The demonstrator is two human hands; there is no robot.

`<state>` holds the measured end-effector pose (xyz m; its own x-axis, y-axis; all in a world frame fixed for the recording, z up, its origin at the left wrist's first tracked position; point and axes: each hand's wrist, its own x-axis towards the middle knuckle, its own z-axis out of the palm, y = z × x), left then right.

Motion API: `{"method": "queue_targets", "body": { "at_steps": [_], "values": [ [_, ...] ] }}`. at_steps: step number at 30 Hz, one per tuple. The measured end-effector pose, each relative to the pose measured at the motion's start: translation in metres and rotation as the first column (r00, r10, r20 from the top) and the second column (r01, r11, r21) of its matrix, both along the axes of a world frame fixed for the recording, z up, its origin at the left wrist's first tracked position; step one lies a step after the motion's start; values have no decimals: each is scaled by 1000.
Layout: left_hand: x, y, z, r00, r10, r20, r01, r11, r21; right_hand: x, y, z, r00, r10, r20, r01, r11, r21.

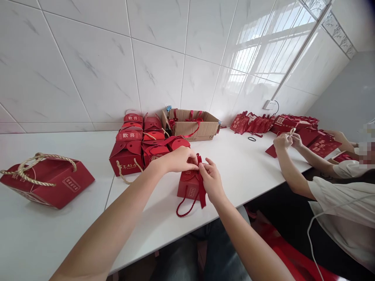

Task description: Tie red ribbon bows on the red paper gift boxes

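**Both hands (190, 159) (212, 178) at a red gift box (184, 189) in front of the carton (202, 132)**

Largest in my view is the tiled wall (158, 74) behind the carton, then the white table (234, 162) under it. To the carton's far right I have a co-worker, whose two hands (288, 141) hold a pale cord (291, 132) near a heap of red packaging (295, 124); the gold lettering there is too small for me to read.

Just left of the carton stand packed rows of red boxes (126, 149). I can read 歡喜 on two upper flaps and 百年好 on a front panel, its last character partly behind a gold rope. Farther left lies a rope-handled box (58, 187), tilted from my angle; I can't make out its framed stamp.

The gift box itself sits on the table in front of the carton, nearer me, with its own framed mark too small to read. On my feed the right hand pinches a red ribbon (202, 191) between thumb and fingers; the left bends its fingers in at the box's top, but I cannot tell whether they grip or only press. A dark red cord handle (183, 214) droops toward me. Smallest, right of the carton, is a black ring (252, 139).
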<state>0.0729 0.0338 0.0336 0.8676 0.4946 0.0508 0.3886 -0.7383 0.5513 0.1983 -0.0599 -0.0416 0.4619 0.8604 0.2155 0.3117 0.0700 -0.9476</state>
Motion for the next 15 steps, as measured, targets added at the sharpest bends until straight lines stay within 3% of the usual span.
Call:
{"method": "queue_targets", "body": {
  "at_steps": [9, 15],
  "values": [
    [-2, 3, 0, 999, -47, -4, 46, 998, -40, -11, -6, -11, 989, -133, 72, 130, 990, 46],
    [-2, 4, -2, 999, -40, 10, 40, 999, -12, 4, -12, -2, 973, -36, 228, 10, 993, 114]
  ]
}}
